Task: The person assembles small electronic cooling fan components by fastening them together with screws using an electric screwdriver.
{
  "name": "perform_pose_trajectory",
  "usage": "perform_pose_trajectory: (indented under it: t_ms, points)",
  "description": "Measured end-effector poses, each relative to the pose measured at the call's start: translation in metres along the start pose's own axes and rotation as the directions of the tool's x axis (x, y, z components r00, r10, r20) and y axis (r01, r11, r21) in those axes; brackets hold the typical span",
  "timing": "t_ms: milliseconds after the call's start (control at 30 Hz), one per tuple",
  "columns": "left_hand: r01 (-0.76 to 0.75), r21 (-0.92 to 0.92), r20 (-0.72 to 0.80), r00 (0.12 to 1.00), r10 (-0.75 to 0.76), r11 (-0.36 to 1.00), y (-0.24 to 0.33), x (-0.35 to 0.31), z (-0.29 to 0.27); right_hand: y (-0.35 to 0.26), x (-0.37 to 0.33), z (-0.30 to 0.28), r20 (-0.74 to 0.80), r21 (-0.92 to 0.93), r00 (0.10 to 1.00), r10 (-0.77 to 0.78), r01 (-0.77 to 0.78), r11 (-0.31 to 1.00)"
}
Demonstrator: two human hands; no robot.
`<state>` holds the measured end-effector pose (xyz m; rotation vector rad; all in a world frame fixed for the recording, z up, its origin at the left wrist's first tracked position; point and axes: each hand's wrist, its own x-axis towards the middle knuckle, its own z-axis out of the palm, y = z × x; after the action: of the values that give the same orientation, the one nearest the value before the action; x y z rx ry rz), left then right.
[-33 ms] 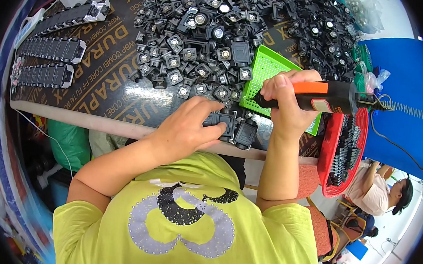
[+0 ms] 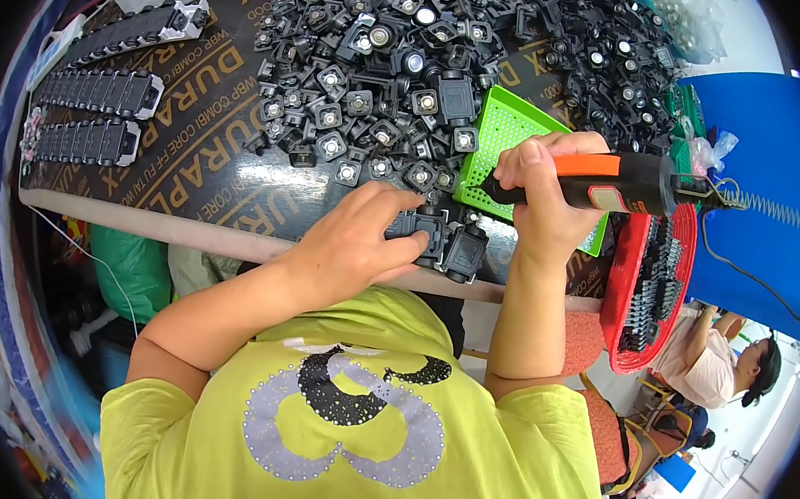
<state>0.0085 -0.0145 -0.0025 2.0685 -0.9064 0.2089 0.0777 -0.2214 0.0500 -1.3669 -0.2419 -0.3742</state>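
My left hand [image 2: 359, 237] is closed at the table's near edge, thumb and forefinger gripping a squarish black plastic part [image 2: 432, 233]. A second black block with wheel-like side pieces [image 2: 465, 253] sits right beside it. To the right, my right hand [image 2: 553, 181] wraps its fingers round a black power screwdriver with an orange strip [image 2: 632, 184]. The tool lies nearly level, its black front end pointing left above the tray; I cannot make out a bit. Under that hand is a bright green perforated tray [image 2: 504, 127].
A large heap of black parts with round metal pieces [image 2: 374, 90] covers the table's far middle. Rows of joined black parts [image 2: 96, 92] lie at left. A red basket [image 2: 622, 288] holding black strips stands at right. A coiled spring [image 2: 774, 209] trails from the screwdriver. Another person [image 2: 707, 364] sits beyond.
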Motion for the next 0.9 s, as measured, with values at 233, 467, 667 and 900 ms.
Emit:
perform_pose_trajectory:
  t_ms: [233, 467, 667, 900]
  points:
    - [0.004, -0.005, 0.008, 1.000, -0.004, 1.000, 0.000, -0.002, 0.001, 0.000, -0.002, -0.003, 0.039, -0.097, 0.999, -0.005, 0.008, 0.995]
    - [-0.004, -0.009, 0.003, 1.000, 0.004, 1.000, -0.002, -0.003, 0.001, -0.050, 0.003, -0.002, 0.171, 0.099, 0.980, -0.101, 0.085, 0.991]
    - [0.023, -0.028, 0.016, 1.000, -0.022, 0.999, -0.003, -0.004, 0.001, -0.058, -0.035, 0.008, 0.311, 0.237, 0.950, 0.009, -0.086, 0.968]
    - [0.017, -0.027, 0.000, 1.000, -0.017, 0.999, -0.002, -0.005, 0.001, -0.050, -0.041, 0.014, 0.345, 0.188, 0.939, 0.011, -0.080, 0.979]
